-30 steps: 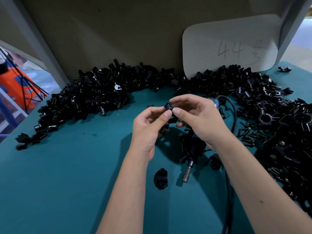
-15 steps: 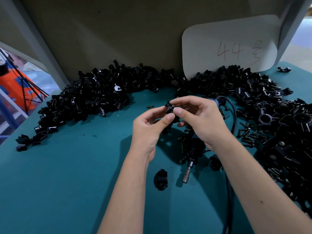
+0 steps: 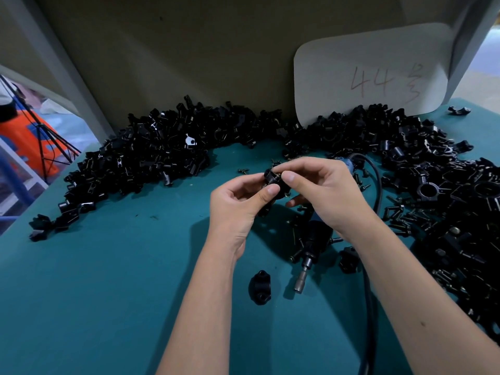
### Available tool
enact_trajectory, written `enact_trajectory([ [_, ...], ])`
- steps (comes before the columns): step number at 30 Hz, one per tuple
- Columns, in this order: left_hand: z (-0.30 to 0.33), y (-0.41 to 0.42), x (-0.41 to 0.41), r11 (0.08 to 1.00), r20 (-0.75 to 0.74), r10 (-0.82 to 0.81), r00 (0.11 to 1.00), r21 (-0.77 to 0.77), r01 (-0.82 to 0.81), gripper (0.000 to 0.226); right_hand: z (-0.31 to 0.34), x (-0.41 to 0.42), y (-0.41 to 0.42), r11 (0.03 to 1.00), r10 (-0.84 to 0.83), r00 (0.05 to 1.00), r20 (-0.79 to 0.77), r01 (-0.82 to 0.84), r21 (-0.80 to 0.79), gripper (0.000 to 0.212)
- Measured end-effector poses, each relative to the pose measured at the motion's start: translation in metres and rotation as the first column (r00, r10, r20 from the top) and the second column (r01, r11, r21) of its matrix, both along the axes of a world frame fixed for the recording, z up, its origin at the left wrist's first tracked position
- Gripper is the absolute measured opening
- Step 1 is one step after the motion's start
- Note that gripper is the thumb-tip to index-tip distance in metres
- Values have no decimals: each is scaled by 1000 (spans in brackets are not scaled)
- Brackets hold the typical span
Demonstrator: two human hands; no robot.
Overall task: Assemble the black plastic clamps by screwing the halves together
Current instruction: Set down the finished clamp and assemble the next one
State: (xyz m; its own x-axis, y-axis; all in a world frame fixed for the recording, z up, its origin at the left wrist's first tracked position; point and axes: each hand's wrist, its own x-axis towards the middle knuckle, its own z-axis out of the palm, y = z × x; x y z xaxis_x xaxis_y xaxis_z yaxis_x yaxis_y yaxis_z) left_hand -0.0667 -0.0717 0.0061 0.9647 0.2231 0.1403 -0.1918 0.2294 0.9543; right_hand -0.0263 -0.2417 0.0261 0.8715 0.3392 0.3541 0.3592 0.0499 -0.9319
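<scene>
Teal tabletop [image 3: 108, 280], parts heaped behind | left hand [image 3: 235, 209] and right hand [image 3: 322, 196] are both pinching one clamp [image 3: 274, 182], fingers curled round it, above the driver [image 3: 311, 247] | clamp is sitting between both thumbs; axis unclear.

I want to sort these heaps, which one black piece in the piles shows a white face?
The piece with the white face, in the left pile, near its right end. Everything around it looks black.

Teal table cover [image 3: 94, 293]; white card [image 3: 370, 77] marked "44" leaning on beige back panel [image 3: 203, 50]; orange object [image 3: 24, 139] and black tripod [image 3: 46, 147] far left — outside bench.
</scene>
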Motion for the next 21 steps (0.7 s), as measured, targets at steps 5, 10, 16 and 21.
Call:
enact_trajectory([
  [5, 2, 1, -1, 997, 46, 36, 998, 72, -39, 26, -1, 1, 2, 998, -50, 998, 31, 50, -22, 16],
  [10, 4, 2, -4, 999, 41, -27, 999, 40, 25, 24, 0, 1, 0, 999, -45, 998, 36, 46, -24, 13],
  [16, 4, -2, -4, 999, 63, -9, 998, 31, 7, 34, 0, 2, -3, 1000, 2, 1000, 14, -2, -4, 11],
  [21, 4, 0, -3, 996, 84, -34, 996, 83, 27, 35, -2, 3, -3, 995, -57, 997, 59, 62, -73, 5],
])
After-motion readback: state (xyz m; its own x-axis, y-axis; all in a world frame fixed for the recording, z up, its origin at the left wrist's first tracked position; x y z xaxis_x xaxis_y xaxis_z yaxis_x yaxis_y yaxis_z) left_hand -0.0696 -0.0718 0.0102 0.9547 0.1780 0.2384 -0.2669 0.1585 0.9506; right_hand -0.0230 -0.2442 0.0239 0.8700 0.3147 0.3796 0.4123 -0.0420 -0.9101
